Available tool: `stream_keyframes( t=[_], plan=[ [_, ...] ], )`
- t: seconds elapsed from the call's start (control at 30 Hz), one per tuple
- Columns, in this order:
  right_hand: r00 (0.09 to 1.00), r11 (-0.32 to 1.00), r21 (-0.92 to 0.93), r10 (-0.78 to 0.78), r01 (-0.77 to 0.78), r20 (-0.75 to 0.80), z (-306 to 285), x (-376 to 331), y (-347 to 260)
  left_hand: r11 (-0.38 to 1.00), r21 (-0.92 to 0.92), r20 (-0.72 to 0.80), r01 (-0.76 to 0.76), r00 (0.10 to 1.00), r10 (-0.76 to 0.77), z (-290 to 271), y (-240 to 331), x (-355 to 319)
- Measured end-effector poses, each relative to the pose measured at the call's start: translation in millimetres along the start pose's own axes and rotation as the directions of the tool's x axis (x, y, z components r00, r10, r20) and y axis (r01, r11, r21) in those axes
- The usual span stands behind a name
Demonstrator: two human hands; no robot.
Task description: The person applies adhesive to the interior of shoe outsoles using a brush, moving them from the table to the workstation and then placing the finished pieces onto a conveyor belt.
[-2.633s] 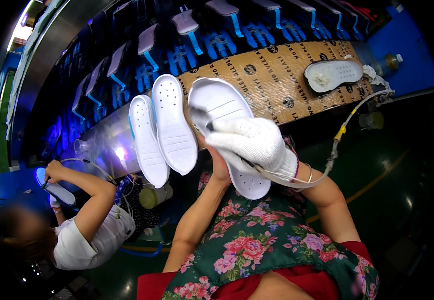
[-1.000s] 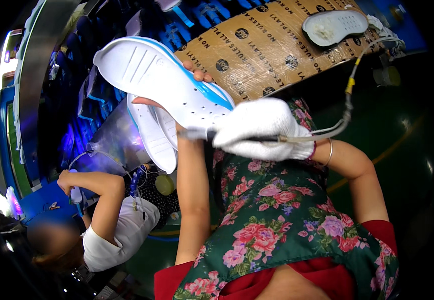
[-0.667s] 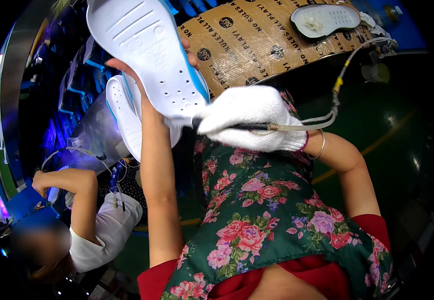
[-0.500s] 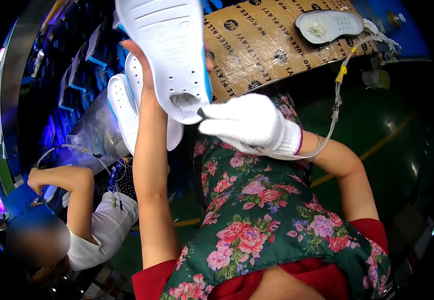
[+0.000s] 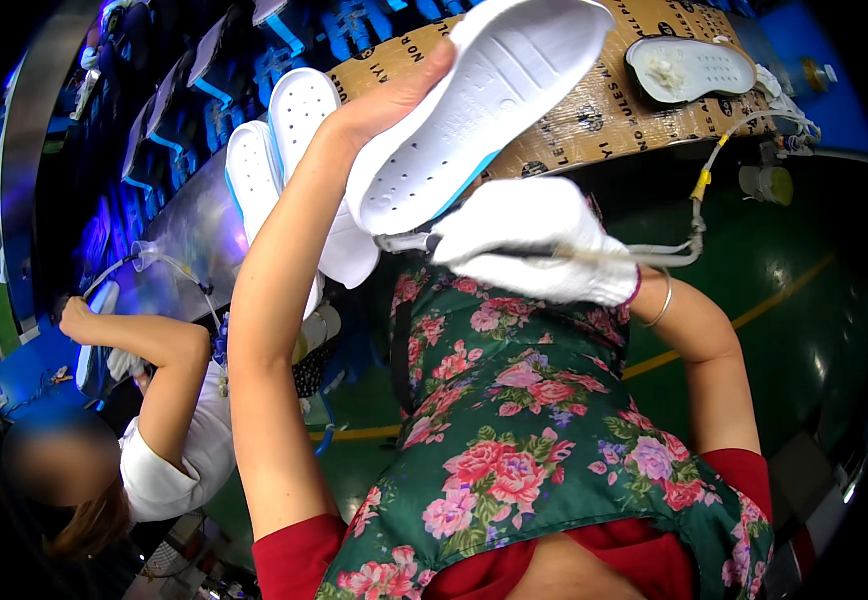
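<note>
My left hand [image 5: 394,105] grips a white shoe sole [image 5: 489,110] with a blue side edge and small holes, tilted above the workbench. Part of the fingers is hidden behind the sole. My right hand [image 5: 534,240], in a white knitted glove, is closed round a hose-fed brush [image 5: 406,242] with a dark collar and a pale tip. That tip lies at the lower rim of the sole's narrower end; whether it touches I cannot tell. A clear hose [image 5: 669,252] runs from the gloved hand up to the right.
Several white soles [image 5: 304,105] stand left of my hands. On the printed brown cardboard [image 5: 579,130] lies a dark-rimmed tray [image 5: 689,70] shaped like a sole, with whitish clumps. At the lower left a co-worker's arm [image 5: 159,345] reaches to another bench. Dark racks fill the upper left.
The sole has moved right and tilted, its upper end leaning right. My gloved hand has shifted slightly right and down, and the brush tip now shows beside the sole's lower rim.
</note>
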State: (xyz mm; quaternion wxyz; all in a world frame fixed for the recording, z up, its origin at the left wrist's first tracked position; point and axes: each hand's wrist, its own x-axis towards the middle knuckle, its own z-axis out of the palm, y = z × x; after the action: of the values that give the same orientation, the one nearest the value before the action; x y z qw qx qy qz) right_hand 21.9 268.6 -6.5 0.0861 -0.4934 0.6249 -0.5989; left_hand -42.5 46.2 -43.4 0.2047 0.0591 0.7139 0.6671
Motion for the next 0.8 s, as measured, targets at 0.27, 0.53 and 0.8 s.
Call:
stream_keyframes(
  t=[0.27, 0.53, 0.8],
  plan=[
    [0.992, 0.974, -0.195, -0.103, 0.115, 0.071, -16.3, 7.9, 6.1, 0.916, 0.344, 0.039, 0.205, 0.972, -0.232, 11.3, 35.7, -5.3],
    [0.922, 0.893, 0.323, 0.367, -0.313, -0.122, -39.4, -4.8, 1.0, 0.921, -0.389, 0.03, 0.013, 1.0, -0.002, -7.5, -15.7, 22.6],
    [0.602, 0.604, 0.776, 0.693, -0.182, -0.398, -38.3, -3.8, 37.7, 0.042, -0.873, -0.481, -0.487, 0.871, 0.098, 18.5, -1.8, -17.9]
  ],
)
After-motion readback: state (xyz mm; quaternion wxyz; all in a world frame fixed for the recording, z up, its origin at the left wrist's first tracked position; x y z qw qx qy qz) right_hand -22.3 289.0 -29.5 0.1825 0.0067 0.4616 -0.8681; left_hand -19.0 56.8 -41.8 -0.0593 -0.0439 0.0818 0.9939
